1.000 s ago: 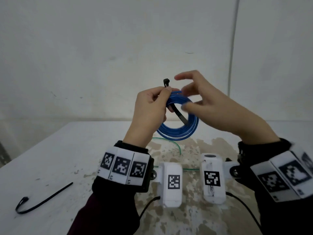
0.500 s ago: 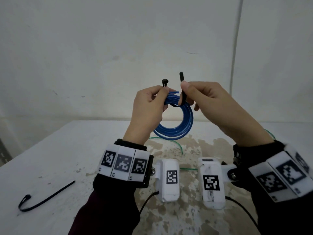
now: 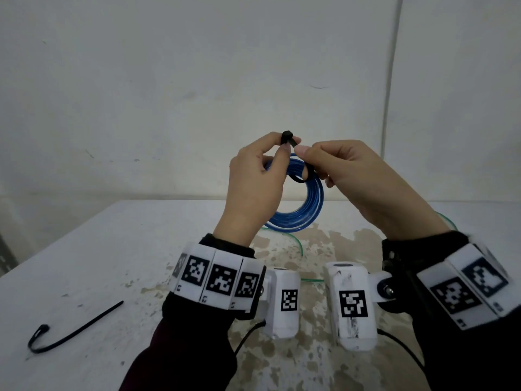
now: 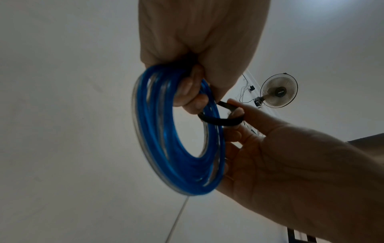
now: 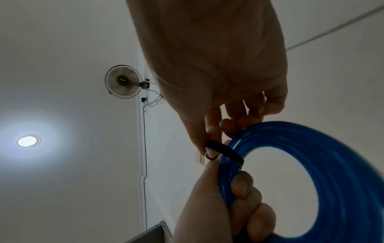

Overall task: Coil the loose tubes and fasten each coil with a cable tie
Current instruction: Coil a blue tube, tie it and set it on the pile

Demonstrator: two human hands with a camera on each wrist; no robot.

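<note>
Fastening step on the blue tube coil (image 3: 300, 210), held up above the table (image 3: 112, 249). Left hand (image 3: 255, 182) grips coil and tie head; right hand (image 3: 352, 176) pinches the tail of the cable tie (image 3: 290, 141), looped round the coil. Next, probably: thread tail into head, pull snug. Spare tie (image 3: 70, 331) lies on the table.

You are looking at a white table (image 3: 84, 249) with brown stains (image 3: 318, 249) in the middle of it. Behind the table stands a plain pale wall (image 3: 169, 80), and a thin white pipe (image 3: 390, 80) runs up it on your right. From your wrist views you can see a round fan (image 5: 122, 84) fixed high up, with loose wires (image 5: 153, 102) hanging just beside it. A round lamp (image 5: 28, 141) shines bright in the ceiling, well apart from the fan
</note>
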